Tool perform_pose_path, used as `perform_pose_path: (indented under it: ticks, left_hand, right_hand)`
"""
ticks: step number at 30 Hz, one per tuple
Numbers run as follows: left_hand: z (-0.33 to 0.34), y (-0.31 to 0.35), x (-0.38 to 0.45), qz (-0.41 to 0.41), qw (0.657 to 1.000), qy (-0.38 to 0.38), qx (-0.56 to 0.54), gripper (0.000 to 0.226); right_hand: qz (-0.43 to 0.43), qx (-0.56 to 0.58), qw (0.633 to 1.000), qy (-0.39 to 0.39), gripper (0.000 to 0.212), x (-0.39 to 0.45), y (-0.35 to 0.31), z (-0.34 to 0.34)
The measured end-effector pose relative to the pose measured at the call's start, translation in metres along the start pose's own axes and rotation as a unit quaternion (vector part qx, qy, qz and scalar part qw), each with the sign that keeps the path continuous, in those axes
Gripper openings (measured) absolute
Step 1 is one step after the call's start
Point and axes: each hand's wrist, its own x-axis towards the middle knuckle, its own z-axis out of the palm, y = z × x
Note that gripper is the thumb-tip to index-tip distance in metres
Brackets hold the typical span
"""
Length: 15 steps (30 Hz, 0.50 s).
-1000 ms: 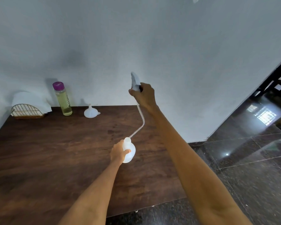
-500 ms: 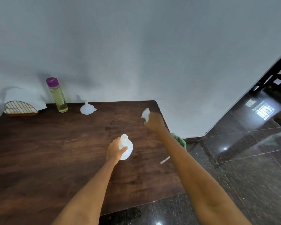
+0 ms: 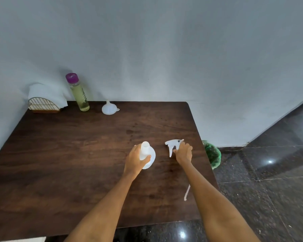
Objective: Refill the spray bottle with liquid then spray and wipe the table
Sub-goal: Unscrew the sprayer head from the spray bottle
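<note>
table (image 3: 63, 172) | dark wood | funnel (image 3: 109, 108) | refill bottle (image 3: 78, 92) | napkin holder (image 3: 43, 105)

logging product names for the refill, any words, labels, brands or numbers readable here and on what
None can be read.
Refill bottle: a dark vertical mark on its side, too blurred to read.
Spray bottle, spray head, funnel and napkins: no print visible.

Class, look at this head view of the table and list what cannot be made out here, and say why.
- Liquid level in the white spray bottle: opaque, partly covered by the left hand.
- Most of the dip tube: hidden behind the right forearm.
- Label on the purple-capped bottle: too small.
- Green bin: cut off by the table edge.
</note>
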Motion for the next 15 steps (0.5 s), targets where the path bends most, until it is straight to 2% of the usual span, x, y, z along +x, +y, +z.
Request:
perform_pose_path:
  ticks: [3, 7, 15]
  left_hand:
    - [0.001, -0.001, 0.001, -0.002, 1.0, -0.002, -0.002, 0.063]
    - [0.004, -0.006, 0.002, -0.008, 1.0, -0.002, -0.015, 0.063]
    - [0.003, -0.005, 0.004, -0.006, 1.0, -0.012, -0.001, 0.065]
  right_hand:
    - [0.052, 0.018, 0.998, -0.006, 0.036, 0.005, 0.014, 0.008]
    - [0.046, 0.0, 0.999, -0.012, 0.025, 0.009, 0.03, 0.018]
    - [0.05, 0.001, 0.999, -0.007, 0.031, 0.003, 0.021, 0.012]
